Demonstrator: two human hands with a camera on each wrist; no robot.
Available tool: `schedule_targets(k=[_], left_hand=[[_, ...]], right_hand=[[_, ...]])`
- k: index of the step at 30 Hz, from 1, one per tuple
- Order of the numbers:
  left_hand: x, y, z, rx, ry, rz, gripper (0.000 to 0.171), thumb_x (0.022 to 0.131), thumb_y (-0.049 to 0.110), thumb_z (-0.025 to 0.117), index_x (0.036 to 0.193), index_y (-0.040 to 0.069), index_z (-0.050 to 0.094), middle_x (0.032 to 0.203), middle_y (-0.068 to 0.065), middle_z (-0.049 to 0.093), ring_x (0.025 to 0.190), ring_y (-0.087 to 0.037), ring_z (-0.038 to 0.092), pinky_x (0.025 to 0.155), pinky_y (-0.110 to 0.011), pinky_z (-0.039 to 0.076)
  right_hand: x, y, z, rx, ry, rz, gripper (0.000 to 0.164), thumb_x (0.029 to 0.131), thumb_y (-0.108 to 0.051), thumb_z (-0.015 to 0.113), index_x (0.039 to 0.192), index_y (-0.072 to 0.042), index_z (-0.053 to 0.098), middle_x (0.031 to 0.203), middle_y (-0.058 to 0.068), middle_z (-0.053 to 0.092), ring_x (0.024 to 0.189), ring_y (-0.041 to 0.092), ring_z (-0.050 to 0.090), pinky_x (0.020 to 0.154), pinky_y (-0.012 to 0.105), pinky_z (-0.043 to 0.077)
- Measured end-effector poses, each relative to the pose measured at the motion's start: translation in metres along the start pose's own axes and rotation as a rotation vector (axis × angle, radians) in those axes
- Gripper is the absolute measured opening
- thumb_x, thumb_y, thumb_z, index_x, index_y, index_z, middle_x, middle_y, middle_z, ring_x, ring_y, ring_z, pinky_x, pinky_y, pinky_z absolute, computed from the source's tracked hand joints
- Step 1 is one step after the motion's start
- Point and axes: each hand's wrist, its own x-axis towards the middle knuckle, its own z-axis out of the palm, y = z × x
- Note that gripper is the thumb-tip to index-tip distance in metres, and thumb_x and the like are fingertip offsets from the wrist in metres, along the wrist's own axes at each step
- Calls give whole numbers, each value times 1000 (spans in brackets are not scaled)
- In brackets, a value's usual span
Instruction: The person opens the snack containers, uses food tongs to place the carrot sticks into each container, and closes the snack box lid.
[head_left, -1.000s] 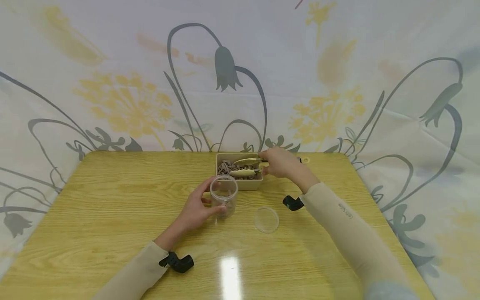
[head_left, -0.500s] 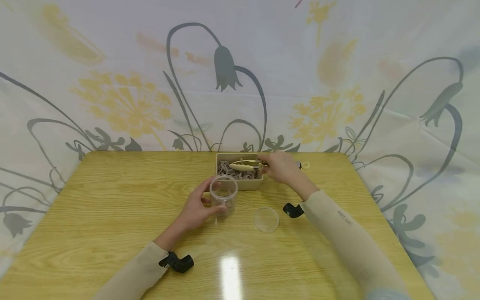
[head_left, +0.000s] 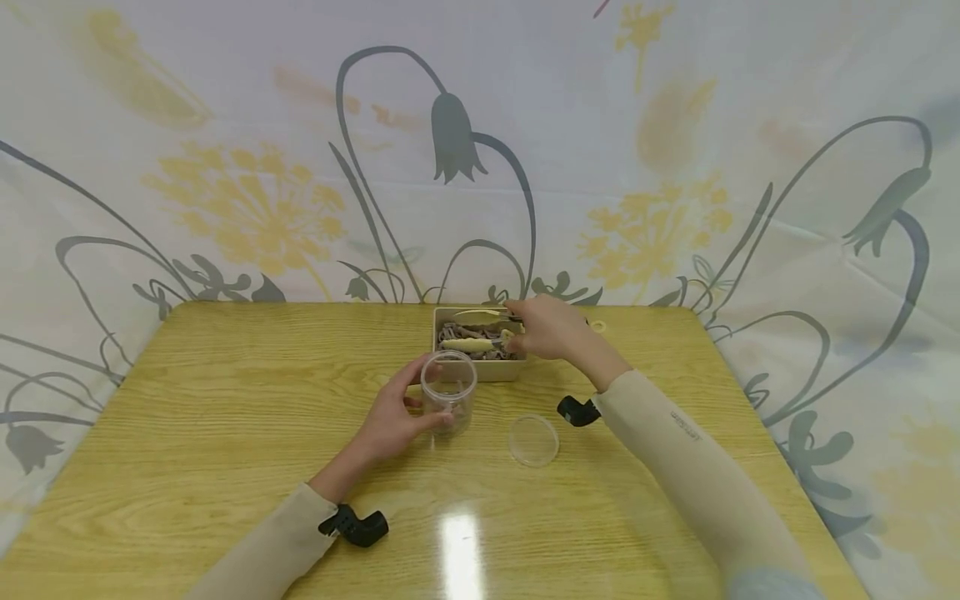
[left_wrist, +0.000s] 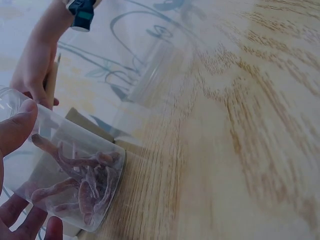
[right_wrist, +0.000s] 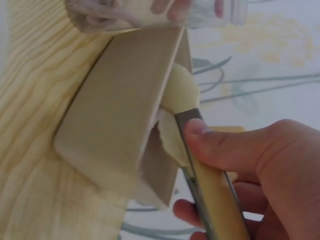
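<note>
My left hand point(head_left: 390, 423) grips a clear plastic jar point(head_left: 463, 408) standing upright, thumb on the near side and fingers behind it. Brownish, wrinkled strips point(left_wrist: 87, 187) lie in the jar's lower part in the left wrist view. Behind the jar is a beige rectangular box point(head_left: 491, 372) holding more grey-brown strips point(head_left: 474, 332). From the right, my right hand point(head_left: 555, 327) holds tongs point(head_left: 467, 343) with cream tips, spread apart and reaching into the box. In the right wrist view the thumb presses the tongs' handle point(right_wrist: 220, 200), while the box wall hides the lower tips.
A round clear lid point(head_left: 534, 440) lies flat on the wooden table point(head_left: 247, 400), right of the jar. A flower-patterned cloth point(head_left: 300, 150) hangs right behind the table's far edge. Black wrist cameras point(head_left: 363, 527) stick out from both sleeves.
The tongs came together over the strips half a second ago and now stand spread again, shifted slightly left with my right hand. My left hand and the jar have stayed put.
</note>
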Motion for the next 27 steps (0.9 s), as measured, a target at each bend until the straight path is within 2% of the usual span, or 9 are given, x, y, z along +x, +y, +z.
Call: schedule_targets(k=[4,6,10,15,18,21,23,26,27], left_hand=[[0,1,-1,10,0,-9,87,78,12,87,151,13,41,134,-16,56,122,-36,52,84,-45,53],[0,1,-1,6,0,-11,87,77,12,87,151,13,41,135,-16,55,123,-35,52,84,-46,53],[0,1,-1,3,0,-10,89,77,12,88,152,13,40,135,-16,55,123,-34,51,85,-46,53],[0,1,-1,-1,-5,-11,88,77,13,87,152,12,40,135,-15,55,122,-34,51,85,-47,53],[0,1,0,-14,-9,-11,88,77,14,87,152,12,41,135,-15,56,122,-34,52,85,-46,53],[1,0,1,-21,-2,-6,88,77,11,87,151,11,41,134,-15,55,122,-35,52,85,-46,53],[1,0,1,-36,5,-3,88,76,10,88,151,11,41,134,-16,55,121,-36,51,85,-50,53],[1,1,0,-53,6,0,88,76,10,88,150,10,42,133,-17,55,121,-38,51,85,-54,52],[1,0,0,-59,4,-1,87,76,9,88,150,10,42,133,-17,55,122,-38,51,85,-55,51]], right_hand=[[9,-13,-7,10,-55,15,68,90,-31,76,146,-6,49,116,10,69,90,25,67,86,45,54],[11,-18,-8,14,-69,33,66,89,-29,77,145,-6,51,128,11,65,90,24,66,88,44,53],[11,-22,-8,26,-89,59,66,90,-28,77,147,-7,50,126,11,66,79,20,65,84,41,53],[7,-22,-9,1,-86,75,63,89,-30,76,144,-10,54,123,8,67,89,23,66,80,43,54],[5,-20,-9,0,-101,88,62,88,-32,76,142,-10,55,104,4,70,80,21,62,75,40,52],[7,-16,-8,7,-110,36,57,88,-32,76,137,-7,59,78,2,60,66,17,51,68,37,47],[9,-12,-6,4,-111,-12,49,90,-31,75,130,-6,62,72,3,55,63,17,45,64,37,43],[10,-5,-1,2,-89,-66,44,91,-28,75,126,-5,64,87,4,64,71,17,53,68,36,48],[10,-2,1,7,-87,-72,46,91,-27,75,129,-4,63,94,6,68,74,18,57,71,36,50]])
